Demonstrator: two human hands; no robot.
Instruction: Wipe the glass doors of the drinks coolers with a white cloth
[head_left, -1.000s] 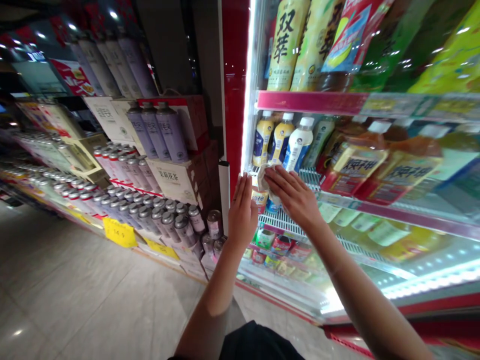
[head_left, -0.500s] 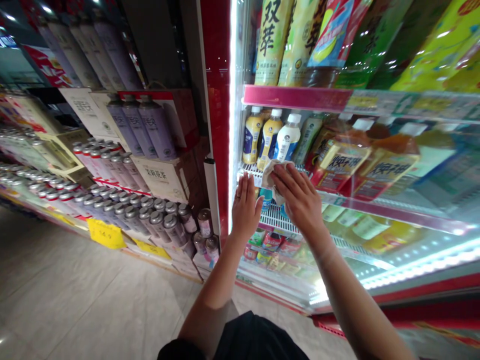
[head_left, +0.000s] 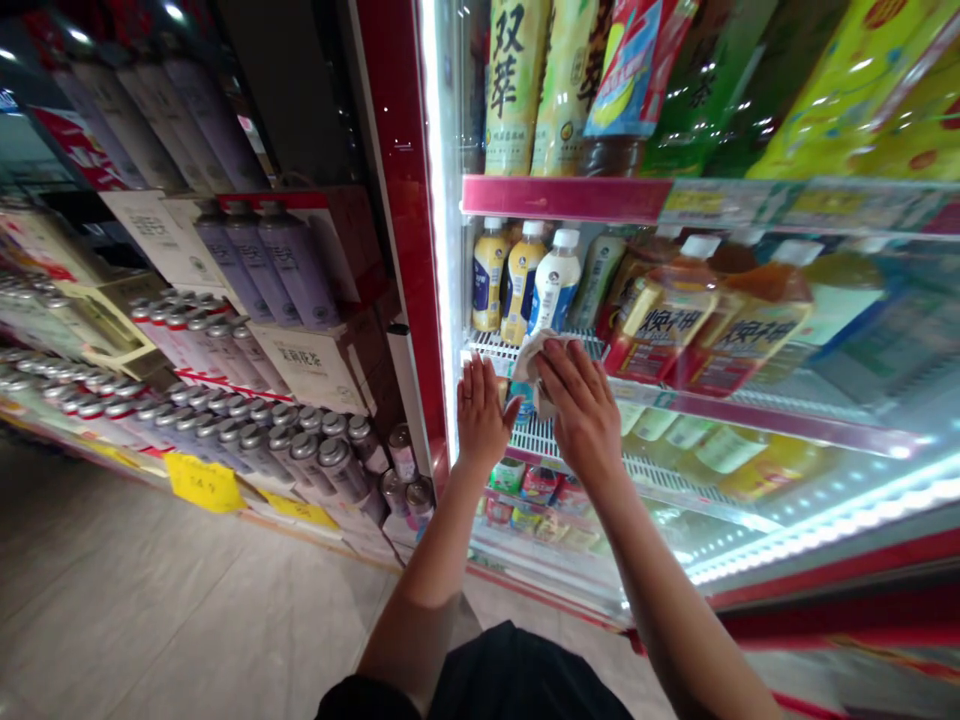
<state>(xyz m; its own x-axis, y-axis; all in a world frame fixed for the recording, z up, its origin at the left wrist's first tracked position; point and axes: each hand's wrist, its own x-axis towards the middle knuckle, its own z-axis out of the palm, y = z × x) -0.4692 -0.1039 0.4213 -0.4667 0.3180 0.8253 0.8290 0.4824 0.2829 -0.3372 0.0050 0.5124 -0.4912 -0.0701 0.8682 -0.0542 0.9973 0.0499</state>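
My right hand [head_left: 586,412] presses a crumpled white cloth [head_left: 529,364] against the glass door of a lit drinks fridge. Its fingers lie over the cloth and cover part of it. Just to the left, my left hand [head_left: 482,420] rests flat on the glass, or very close to it, fingers straight and thumb apart, with nothing in it. A ring shows on one of its fingers. Behind the glass, above the hands, stand small yellow bottles [head_left: 523,285] and a white-and-blue bottle [head_left: 555,282].
Larger amber bottles [head_left: 667,315] fill the shelf to the right, below a pink shelf edge [head_left: 562,198]. The fridge's red frame [head_left: 401,170] runs up on the left. Beyond it stand stacked cans [head_left: 337,465], boxes [head_left: 304,365] and a yellow price sign [head_left: 202,483] above the tiled floor [head_left: 247,610].
The view has turned slightly, so the fridge and shelves appear further left. Against the bottles, my right hand and the cloth sit a little lower. My left hand stays flat.
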